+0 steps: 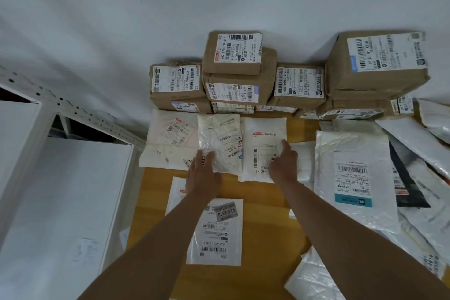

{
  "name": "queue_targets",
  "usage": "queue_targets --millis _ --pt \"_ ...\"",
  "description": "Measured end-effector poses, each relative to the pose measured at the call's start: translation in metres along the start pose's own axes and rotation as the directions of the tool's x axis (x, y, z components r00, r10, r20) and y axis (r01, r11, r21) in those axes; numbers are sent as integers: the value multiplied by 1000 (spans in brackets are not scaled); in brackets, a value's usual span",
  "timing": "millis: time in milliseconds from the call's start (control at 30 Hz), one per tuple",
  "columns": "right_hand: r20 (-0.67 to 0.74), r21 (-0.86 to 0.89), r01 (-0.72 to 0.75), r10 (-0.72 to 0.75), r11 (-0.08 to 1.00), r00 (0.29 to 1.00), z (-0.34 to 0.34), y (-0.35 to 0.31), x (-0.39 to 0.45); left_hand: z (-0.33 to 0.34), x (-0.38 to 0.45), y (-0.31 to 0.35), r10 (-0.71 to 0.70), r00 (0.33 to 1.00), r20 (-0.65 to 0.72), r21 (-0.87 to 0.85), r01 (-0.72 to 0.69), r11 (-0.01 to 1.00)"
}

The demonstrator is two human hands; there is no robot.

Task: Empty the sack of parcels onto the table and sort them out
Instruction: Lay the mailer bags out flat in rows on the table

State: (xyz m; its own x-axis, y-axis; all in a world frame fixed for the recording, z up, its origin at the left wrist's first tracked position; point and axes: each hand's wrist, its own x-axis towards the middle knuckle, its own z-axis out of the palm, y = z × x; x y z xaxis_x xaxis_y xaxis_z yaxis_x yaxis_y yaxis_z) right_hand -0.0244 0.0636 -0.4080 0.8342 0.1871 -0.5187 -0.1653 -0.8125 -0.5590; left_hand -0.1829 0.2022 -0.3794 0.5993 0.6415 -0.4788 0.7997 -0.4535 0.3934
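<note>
1. Head view: the pile of plastic mailers (418, 153) on the desk (263, 200) runs off the right edge, and most label print is too small to read.
2. The crinkled white mailer (220, 143) and the flat white mailer (264, 151) lie side by side, long axes running away from the person, before the stacked brown boxes (239, 73) at the wall.
3. The left hand (203, 175) rests flat on the crinkled mailer with straight fingers; the right hand (283, 163) lies flat on the other, gripping nothing.

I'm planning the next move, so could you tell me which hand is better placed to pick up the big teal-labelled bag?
Right: the right hand lies nearer the teal-labelled bag; the left hand is farther.
</note>
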Motion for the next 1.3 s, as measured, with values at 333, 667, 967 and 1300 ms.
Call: queue_targets --millis 333,667,967,1300 --pt "-33 -24 -41 41 999 999 3 -9 3 3 5 -4 11 1000 -14 -52 -11 999" --pt "-59 -38 -28 26 999 998 5 -19 1 0 7 -5 7 1000 4 -54 -7 999" --pt "223 -394 698 -674 598 704 52 51 -126 21 -60 -57 -56 925 -377 -135 6 991" --pt "421 -581 614 -448 534 788 68 88 -149 44 -105 -130 -98 978 -184 68 112 991"
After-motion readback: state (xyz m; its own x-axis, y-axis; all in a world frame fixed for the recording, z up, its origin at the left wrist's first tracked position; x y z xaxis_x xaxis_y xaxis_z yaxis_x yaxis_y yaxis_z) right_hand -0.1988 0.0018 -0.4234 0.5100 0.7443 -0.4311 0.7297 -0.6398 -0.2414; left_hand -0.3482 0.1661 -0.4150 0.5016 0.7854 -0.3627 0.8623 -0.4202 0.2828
